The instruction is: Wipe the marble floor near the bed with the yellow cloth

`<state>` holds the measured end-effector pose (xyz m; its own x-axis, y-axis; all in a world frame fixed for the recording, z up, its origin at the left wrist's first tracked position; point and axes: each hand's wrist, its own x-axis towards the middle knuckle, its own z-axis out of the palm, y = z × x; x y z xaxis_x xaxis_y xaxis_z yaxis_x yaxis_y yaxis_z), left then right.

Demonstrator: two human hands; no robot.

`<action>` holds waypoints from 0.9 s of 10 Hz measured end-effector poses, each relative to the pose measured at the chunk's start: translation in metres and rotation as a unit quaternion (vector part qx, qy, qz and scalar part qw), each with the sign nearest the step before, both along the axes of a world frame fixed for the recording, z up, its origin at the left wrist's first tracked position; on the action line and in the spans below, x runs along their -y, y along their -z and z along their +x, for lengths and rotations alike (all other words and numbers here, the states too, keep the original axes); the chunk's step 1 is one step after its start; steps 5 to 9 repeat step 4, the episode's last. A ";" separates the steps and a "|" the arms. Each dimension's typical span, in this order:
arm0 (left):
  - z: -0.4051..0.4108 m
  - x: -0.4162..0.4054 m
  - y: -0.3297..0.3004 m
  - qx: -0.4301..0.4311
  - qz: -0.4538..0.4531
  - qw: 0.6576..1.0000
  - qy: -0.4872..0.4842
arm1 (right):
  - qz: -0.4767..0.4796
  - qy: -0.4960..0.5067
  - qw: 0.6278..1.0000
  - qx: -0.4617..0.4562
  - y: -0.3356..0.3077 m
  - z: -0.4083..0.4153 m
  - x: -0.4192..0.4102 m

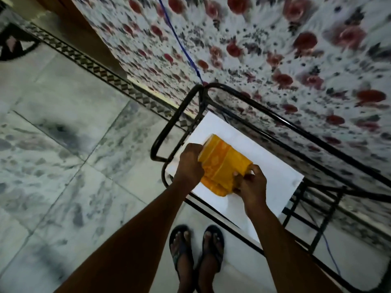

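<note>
Cloth fills the middle of the head view: the yellow cloth (222,166), folded into a thick bundle with a paler woven pattern, is held between both hands above a white board (264,163) that lies on a black metal frame (173,121). The left hand (189,163) is closed around the cloth's left end, knuckles up, its fingers curled over the edge. The right hand (251,182) pinches the right end, thumb on top and fingers tucked under the fold. Whether the bundle rests on the board or is lifted just off it cannot be told. Both forearms reach in from the bottom edge, bare. Below them, two feet in dark sandals (197,252) stand on the marble floor (63,134), just beside the near rail of the frame. The floor is pale grey-green with dark mottling and thin joints between large slabs, and a dark patterned inlay strip (99,70) runs diagonally across it. The bed (275,49) takes up the upper right, covered by a sheet printed with red flowers on white; motion blur softens the print. A thin blue cord (179,45) crosses the sheet down toward the frame's top corner. A dark round mat (14,45) lies at the far left edge.
</note>
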<state>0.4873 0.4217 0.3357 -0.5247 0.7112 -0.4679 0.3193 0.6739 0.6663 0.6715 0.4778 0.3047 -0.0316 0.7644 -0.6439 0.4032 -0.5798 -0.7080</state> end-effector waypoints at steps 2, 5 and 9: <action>0.007 0.001 0.007 -0.033 -0.065 0.997 0.037 | 0.064 -0.029 0.987 0.142 -0.031 -0.007 -0.002; 0.011 0.012 -0.046 -0.040 0.098 0.988 -0.111 | 0.088 -0.105 0.983 0.121 -0.091 -0.004 0.001; 0.011 0.012 -0.046 -0.040 0.098 0.988 -0.111 | 0.088 -0.105 0.983 0.121 -0.091 -0.004 0.001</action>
